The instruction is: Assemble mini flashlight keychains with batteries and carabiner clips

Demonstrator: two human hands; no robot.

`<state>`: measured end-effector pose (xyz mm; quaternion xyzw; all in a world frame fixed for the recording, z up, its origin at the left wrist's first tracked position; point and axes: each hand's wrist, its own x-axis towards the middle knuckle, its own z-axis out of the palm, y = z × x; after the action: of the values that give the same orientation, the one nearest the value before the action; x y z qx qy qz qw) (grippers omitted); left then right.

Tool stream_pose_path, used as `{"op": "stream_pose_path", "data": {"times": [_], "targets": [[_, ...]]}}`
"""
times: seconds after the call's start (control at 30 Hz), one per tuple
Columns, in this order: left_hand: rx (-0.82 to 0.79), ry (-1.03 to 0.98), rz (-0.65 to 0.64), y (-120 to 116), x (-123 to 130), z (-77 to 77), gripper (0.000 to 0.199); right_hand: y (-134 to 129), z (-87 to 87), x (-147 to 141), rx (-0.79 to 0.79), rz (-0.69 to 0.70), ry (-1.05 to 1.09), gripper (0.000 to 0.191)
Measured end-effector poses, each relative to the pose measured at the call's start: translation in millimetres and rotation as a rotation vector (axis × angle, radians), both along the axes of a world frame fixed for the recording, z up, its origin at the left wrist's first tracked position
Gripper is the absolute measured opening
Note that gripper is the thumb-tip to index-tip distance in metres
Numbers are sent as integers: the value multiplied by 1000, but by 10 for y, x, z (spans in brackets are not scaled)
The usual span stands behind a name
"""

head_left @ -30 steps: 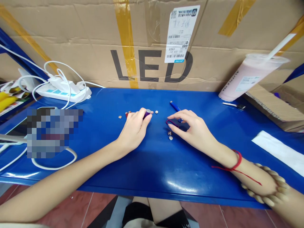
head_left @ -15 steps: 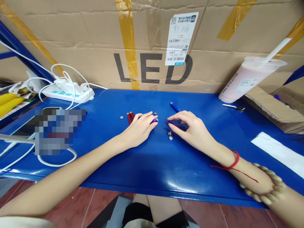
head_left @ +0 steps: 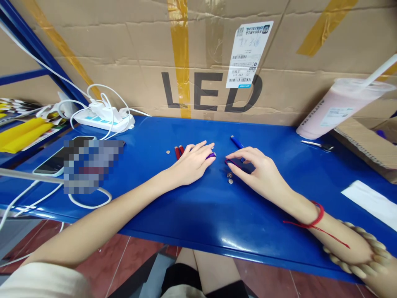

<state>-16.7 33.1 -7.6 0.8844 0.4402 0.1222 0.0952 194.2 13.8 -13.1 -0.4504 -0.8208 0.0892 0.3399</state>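
Observation:
My left hand (head_left: 195, 163) rests low over the blue table, its fingers closed around a small purple metal tube (head_left: 211, 155) whose end shows by the thumb. Beside that hand lie two red metal tubes (head_left: 179, 151), partly hidden by it, and a small silver button cell (head_left: 168, 152). My right hand (head_left: 256, 165) pinches a slim purple piece (head_left: 231, 162) between thumb and index finger; most of it is hidden in the palm's shadow. Below those fingertips sit small button cells (head_left: 230, 181). A blue metal tube (head_left: 237, 142) lies just behind my right hand.
A power strip (head_left: 105, 120) with white cables and a phone (head_left: 65, 155) are at left. A large cardboard box (head_left: 139, 49) stands behind the blue table (head_left: 186, 215). To the right are a pink drink cup (head_left: 331, 109), a key (head_left: 319, 145) and white paper (head_left: 369, 203).
The camera has turned slightly left, so everything appears further right. A button cell by my left fingertips is now mostly covered by them. Both hands otherwise keep nearly the same pose.

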Motion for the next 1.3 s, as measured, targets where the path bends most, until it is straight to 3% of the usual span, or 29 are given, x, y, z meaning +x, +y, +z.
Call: {"op": "stream_pose_path", "data": {"times": [0.27, 0.57, 0.7, 0.93, 1.3], "targets": [[-29, -26, -12, 32, 5, -4, 39, 17, -16, -16, 20, 14, 1, 14], [-136, -324, -138, -214, 52, 129, 34, 14, 16, 3, 49, 55, 6, 12], [-61, -468, -70, -280, 75, 139, 29, 0, 30, 6, 63, 105, -41, 13], [2, -523, 3, -280, 95, 104, 21, -71, 72, 10, 81, 257, -227, 14], [81, -467, -23, -291, 97, 81, 21, -59, 41, 21, 79, 135, -311, 19]]}}
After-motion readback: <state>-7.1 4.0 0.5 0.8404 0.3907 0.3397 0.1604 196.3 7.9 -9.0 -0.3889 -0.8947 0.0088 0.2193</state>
